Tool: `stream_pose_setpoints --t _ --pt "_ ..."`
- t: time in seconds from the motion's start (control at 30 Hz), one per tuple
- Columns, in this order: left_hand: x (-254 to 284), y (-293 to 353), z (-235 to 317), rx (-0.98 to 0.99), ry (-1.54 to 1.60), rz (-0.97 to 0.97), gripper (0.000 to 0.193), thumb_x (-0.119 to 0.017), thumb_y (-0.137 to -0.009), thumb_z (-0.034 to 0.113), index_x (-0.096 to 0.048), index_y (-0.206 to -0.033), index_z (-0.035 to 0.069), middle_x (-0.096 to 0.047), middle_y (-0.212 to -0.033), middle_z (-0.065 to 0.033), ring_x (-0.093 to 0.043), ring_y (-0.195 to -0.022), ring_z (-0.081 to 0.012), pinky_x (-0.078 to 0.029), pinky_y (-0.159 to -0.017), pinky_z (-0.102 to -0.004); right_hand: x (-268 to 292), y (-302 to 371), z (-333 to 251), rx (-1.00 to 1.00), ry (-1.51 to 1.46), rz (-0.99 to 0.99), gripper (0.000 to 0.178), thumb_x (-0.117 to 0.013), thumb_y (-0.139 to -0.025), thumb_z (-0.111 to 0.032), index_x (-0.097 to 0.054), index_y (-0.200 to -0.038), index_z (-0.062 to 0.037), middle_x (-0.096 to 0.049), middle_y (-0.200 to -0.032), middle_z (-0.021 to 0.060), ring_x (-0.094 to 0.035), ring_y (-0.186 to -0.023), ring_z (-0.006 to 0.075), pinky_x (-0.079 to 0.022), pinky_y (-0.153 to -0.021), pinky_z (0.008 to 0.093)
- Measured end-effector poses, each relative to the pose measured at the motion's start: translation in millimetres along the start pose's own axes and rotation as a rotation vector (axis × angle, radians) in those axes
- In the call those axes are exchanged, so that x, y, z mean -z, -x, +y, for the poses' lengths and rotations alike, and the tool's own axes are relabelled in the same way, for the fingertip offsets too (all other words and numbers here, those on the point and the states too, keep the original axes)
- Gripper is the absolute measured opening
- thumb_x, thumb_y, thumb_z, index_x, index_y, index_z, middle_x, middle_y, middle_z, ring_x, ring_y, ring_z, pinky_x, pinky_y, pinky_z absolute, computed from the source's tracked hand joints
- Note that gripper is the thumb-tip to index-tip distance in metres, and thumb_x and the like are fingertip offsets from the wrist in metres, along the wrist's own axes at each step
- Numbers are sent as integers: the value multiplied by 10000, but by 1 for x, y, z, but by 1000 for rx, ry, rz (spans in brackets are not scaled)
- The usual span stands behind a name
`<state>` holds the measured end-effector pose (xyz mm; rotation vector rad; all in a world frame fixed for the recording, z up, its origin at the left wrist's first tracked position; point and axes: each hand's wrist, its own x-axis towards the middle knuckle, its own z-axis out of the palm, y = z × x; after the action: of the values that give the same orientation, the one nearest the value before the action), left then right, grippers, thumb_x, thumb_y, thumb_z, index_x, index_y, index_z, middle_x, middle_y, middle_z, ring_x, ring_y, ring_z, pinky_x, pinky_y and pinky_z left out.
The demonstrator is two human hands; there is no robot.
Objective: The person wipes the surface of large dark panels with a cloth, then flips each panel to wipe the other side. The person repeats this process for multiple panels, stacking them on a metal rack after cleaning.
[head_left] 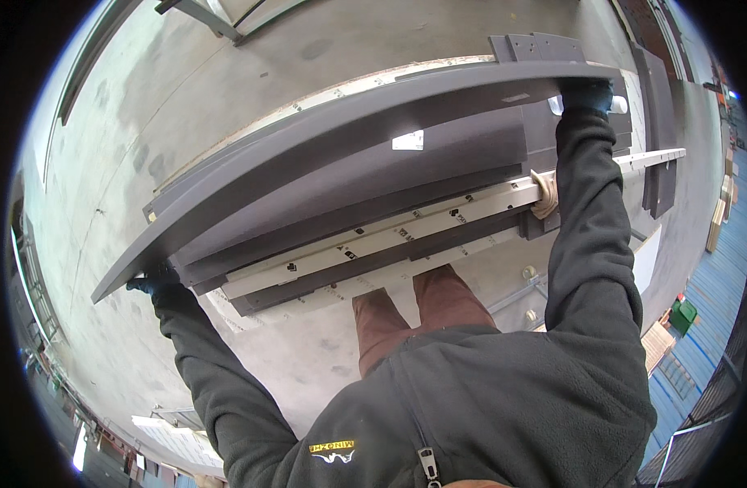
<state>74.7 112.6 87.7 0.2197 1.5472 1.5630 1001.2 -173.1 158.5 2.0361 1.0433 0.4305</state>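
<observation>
The left hand, at 8 o'clock, grasps one end of a long grey panel; the right hand, at 2, grips the other, though shade hides its fingertips. Neither hand is nearer. From the left fingers the panel's long axis runs toward 2 o'clock, arching across the view above a white beam and dark boards. It looks flat-faced, matte and narrow-edged. Pale floor spreads toward 10 o'clock.
</observation>
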Motion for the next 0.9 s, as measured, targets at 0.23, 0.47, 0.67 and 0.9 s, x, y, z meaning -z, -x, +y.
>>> stream_pose_setpoints --t 0.23,0.47,0.67,0.9 --pt "8 -21 -5 -47 -250 -182 1091 -258 -888 943 -470 -1576 123 -446 -1643 -117 -384 -1521 -386 -438 -1164 -600 -118 9 -38 12 86 182 266 -498 -1068 -402 -640 -1151 -192 -712 -1118 8 -687 -1080 245 -481 -1048 520" --pt "-53 81 5 100 139 106 1248 -447 -748 1016 -330 -1613 124 -349 -1662 -163 -382 -1470 -478 -361 -1112 -790 -130 15 -38 -115 -337 286 297 -492 -1085 -369 -628 -1185 -124 -717 -1118 77 -691 -1054 275 -491 -1058 510" --pt "-85 271 -19 376 -18 -660 1139 -709 -805 807 -374 -1582 45 -352 -1634 -248 -358 -1491 -470 -312 -1183 -740 -77 41 -42 -195 -1120 515 349 -489 -1102 -326 -632 -1250 -44 -725 -1191 136 -698 -1077 303 -510 -1064 478" --pt "-151 300 -28 593 -168 -558 880 -730 -903 566 -481 -1515 -16 -465 -1556 -305 -472 -1410 -514 -421 -1160 -665 -57 125 -20 -512 -2517 13 385 -515 -1108 -262 -683 -1283 37 -725 -1292 174 -713 -1169 299 -526 -1095 408"
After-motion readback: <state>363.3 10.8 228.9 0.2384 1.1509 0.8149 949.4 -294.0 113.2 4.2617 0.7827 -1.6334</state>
